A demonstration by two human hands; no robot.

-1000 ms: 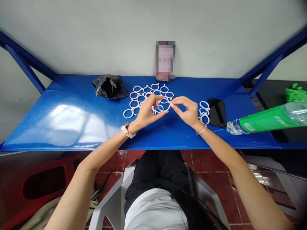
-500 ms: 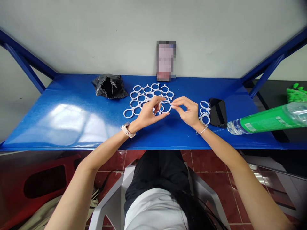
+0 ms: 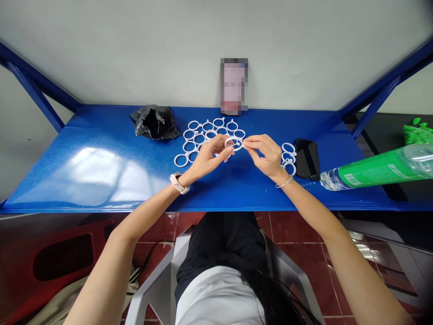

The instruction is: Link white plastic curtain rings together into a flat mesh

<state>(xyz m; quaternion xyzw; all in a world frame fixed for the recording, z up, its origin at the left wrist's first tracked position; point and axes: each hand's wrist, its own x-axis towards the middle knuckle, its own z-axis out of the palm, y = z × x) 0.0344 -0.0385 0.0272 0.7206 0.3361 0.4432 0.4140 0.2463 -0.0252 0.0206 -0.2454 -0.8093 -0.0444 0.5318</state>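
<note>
A white plastic curtain ring is held up over the blue table between both hands. My left hand grips its left side with thumb and fingers. On the other side, my right hand pinches the small knob-like eyelet at the ring's right edge. Several similar rings lie flat in a cluster behind and to the left of the held one, partly covered by my left hand. A few more rings rest just right of my right hand.
A torn black plastic bag sits at the back left of the blue table. A blurred-out phone-like device leans on the wall. At the right are a dark phone and a green-labelled bottle lying tilted.
The held ring has tilted from nearly facing me to a flatter angle. My left thumb has drawn in closer to the fingers on the ring, while my right hand keeps its pinch.
</note>
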